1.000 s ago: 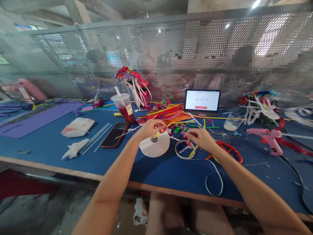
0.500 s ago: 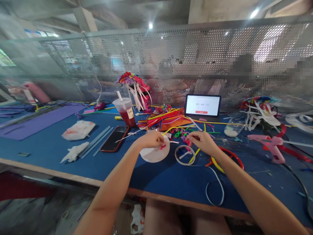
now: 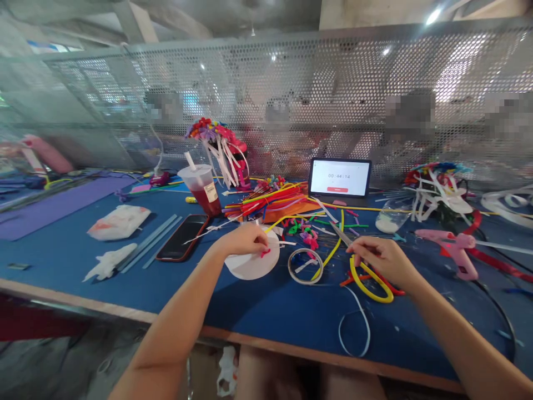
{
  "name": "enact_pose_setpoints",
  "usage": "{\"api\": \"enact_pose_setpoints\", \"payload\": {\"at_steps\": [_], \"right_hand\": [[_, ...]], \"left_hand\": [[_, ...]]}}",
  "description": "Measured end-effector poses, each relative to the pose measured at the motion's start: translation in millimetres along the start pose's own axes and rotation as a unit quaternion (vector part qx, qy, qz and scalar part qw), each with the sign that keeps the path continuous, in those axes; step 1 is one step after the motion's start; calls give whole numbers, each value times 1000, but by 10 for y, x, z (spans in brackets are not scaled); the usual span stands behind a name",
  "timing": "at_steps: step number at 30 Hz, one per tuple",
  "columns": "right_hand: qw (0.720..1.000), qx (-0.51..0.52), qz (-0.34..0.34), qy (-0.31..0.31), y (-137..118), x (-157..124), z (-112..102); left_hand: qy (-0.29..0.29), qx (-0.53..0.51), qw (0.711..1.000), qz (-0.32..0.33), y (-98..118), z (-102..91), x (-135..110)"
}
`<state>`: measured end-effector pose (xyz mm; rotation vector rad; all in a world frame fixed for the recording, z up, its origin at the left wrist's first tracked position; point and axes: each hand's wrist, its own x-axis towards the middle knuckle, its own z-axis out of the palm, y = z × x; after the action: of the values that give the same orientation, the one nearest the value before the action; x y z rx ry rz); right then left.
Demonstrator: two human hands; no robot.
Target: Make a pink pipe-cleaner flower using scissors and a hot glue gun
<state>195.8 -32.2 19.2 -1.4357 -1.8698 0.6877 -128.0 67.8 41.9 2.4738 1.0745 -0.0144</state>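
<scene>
My left hand [image 3: 245, 240] is closed in a pinch over a round white disc [image 3: 245, 269]. A small red fuzzy piece [image 3: 265, 253], which looks like pipe cleaner, shows at its fingertips. Farther right, my right hand [image 3: 378, 256] grips a pair of scissors [image 3: 385, 299] with yellow and red handles. The blades point up and left, away from me. Between the hands lies a roll of tape [image 3: 291, 272]. Just behind it is a pile of small pink, green and purple pieces [image 3: 308, 236].
A bundle of coloured pipe cleaners [image 3: 270, 200] lies behind the disc. Left stand a cup with red drink [image 3: 202, 191] and a phone [image 3: 183, 238]. A tablet [image 3: 339, 178] shows a timer. A pink glue gun [image 3: 456, 244] with its cord lies at right. A perforated metal screen [image 3: 291, 111] closes the back.
My right hand has left the pile of small pieces, moved right and taken hold of the scissors, lifting the handles. My left hand stays pinched over the disc. The view has shifted slightly.
</scene>
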Motion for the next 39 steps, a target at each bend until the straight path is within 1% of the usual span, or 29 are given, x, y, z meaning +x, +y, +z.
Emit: {"api": "enact_pose_setpoints", "payload": {"at_steps": [5, 8, 11, 14, 18, 24, 26, 28, 31, 33, 34, 35, 37, 39], "right_hand": [[999, 26, 5, 38, 132, -62, -47], [999, 6, 2, 41, 172, -86, -80], [999, -18, 0, 48, 188, -115, -120], [998, -40, -2, 52, 204, -133, -131], [997, -61, -10, 45, 225, -137, -92], [996, -77, -9, 37, 235, -135, -51], [996, -81, -3, 37, 246, -135, -50], [996, -83, 0, 36, 254, -134, -45], [997, -79, 2, 27, 253, -128, -19], [997, -73, -1, 18, 244, -123, 9], [997, -70, -4, 13, 239, -121, 23], [998, -68, -8, 7, 236, -118, 37], [998, -60, -13, -5, 236, -113, 58], [999, -50, -10, -13, 247, -108, 64]], "left_hand": [[6, 0, 1000, -2, 5, 6, -3], [4, 7, 1000, -6, 74, -9, -35], [-5, 29, 999, -33, 138, -14, -68], [-17, 59, 997, -50, 154, 2, -79], [-13, 82, 996, -33, 139, 27, -84], [0, 84, 996, -34, 167, 40, -102], [11, 79, 996, -28, 192, 15, -122], [33, 66, 997, -9, 232, -46, -159], [93, 8, 995, 35, 325, -193, -212], [139, -67, 987, 45, 402, -270, -189], [142, -114, 982, 51, 443, -281, -145], [137, -161, 976, 51, 483, -266, -78], [157, -259, 952, 53, 561, -144, 119], [181, -376, 908, 41, 634, 82, 356]]}}
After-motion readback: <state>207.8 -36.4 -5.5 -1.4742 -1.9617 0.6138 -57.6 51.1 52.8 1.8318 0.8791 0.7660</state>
